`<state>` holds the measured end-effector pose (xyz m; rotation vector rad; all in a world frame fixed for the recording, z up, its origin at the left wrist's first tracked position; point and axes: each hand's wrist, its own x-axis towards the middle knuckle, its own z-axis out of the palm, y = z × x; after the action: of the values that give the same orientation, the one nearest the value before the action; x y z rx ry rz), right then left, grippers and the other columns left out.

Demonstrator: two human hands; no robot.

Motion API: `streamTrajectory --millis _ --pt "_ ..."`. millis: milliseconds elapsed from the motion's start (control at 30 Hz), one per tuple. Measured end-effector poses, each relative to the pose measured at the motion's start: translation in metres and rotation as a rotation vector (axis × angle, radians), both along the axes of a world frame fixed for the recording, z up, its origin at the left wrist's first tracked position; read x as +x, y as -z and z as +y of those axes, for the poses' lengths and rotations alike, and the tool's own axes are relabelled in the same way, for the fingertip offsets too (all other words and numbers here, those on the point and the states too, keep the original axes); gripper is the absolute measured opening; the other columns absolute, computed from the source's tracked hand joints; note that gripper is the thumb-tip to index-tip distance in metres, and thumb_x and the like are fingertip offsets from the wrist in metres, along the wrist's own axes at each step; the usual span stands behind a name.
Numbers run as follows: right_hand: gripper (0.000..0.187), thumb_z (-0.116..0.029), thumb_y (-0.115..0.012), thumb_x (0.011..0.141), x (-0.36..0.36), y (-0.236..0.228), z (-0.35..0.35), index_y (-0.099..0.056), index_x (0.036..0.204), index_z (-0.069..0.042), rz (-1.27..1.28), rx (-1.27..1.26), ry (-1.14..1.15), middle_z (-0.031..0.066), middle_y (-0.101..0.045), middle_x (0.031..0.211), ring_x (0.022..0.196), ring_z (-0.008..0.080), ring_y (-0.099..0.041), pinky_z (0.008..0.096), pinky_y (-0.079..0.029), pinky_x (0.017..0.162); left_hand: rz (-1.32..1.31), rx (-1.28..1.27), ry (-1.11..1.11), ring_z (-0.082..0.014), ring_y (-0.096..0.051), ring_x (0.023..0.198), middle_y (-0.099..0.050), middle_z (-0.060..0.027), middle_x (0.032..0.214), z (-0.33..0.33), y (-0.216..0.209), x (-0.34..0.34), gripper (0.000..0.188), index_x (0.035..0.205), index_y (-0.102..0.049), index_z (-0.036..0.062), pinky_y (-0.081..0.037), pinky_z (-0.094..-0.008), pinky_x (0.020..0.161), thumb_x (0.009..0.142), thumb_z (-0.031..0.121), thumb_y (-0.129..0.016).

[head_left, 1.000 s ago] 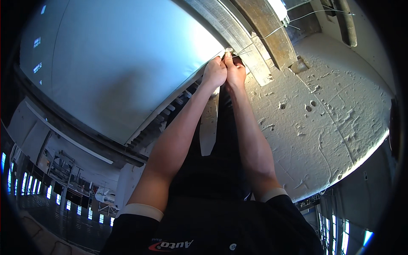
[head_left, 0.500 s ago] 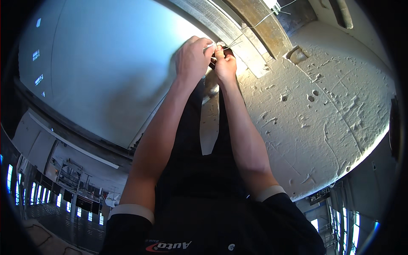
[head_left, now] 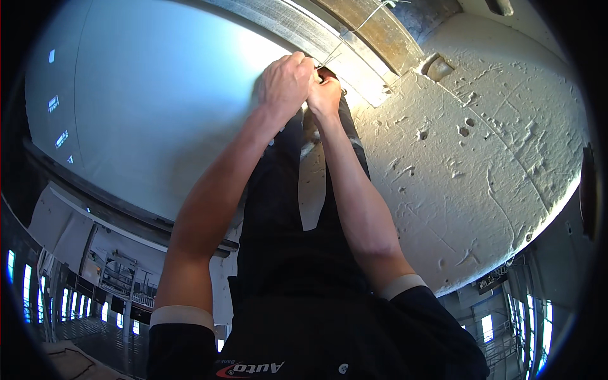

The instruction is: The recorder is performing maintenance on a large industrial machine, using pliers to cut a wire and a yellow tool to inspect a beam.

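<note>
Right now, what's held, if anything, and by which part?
Cannot be told: left hand and right hand meet, hiding any hold between them; a thin wire shows just beyond.

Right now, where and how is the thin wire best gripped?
Probably pinch the wire midway along its visible stretch, coming from below in the picture: it is slender, uncovered there, and slants up rightward across the brown beam.

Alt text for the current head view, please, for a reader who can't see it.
A person's left hand and right hand meet beside a grey beam, anything they hold hidden. A thin wire runs from near them toward the upper right. A smooth, pale blue panel spans the upper left; a rough, pitted surface, the right.
</note>
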<state>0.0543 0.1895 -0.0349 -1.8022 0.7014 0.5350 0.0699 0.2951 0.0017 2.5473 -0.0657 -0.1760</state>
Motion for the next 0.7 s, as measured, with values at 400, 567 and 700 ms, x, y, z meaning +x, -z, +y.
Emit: streamTrajectory --millis 400,567,700 --pt "0.038 -0.031 -0.075 0.077 0.0 0.001 0.01 -0.071 0.092 0.004 -0.051 -0.183 0.1 0.0182 -0.073 0.087 0.079 0.0237 -0.069 0.0362 -0.053 0.076 0.122 0.013 0.321 -0.0349 -0.063 0.083 -0.061 -0.0154 0.084 0.017 -0.01 0.013 0.017 0.08 -0.06 0.0019 -0.053 -0.0441 0.076 0.087 0.017 -0.059" --pt "0.038 -0.031 -0.072 0.079 0.001 -0.001 0.016 -0.07 0.089 0.006 -0.034 -0.224 0.153 0.0217 -0.072 0.083 0.076 0.0283 -0.07 0.039 -0.053 0.075 0.187 -0.039 0.331 -0.038 -0.062 0.083 -0.061 -0.0176 0.086 0.014 -0.018 0.015 0.02 0.087 -0.063 0.0004 -0.052 -0.046 0.078 0.086 0.018 -0.054" --pt "0.035 -0.028 -0.07 0.079 0.002 0.002 0.022 -0.069 0.082 0.007 -0.088 -0.295 0.2 0.0225 -0.07 0.076 0.07 0.0301 -0.069 0.0402 -0.053 0.071 0.269 -0.073 0.322 -0.039 -0.062 0.084 -0.063 -0.019 0.088 0.014 -0.016 0.021 0.025 0.091 -0.066 0.0004 -0.051 -0.0469 0.078 0.085 0.021 -0.053"
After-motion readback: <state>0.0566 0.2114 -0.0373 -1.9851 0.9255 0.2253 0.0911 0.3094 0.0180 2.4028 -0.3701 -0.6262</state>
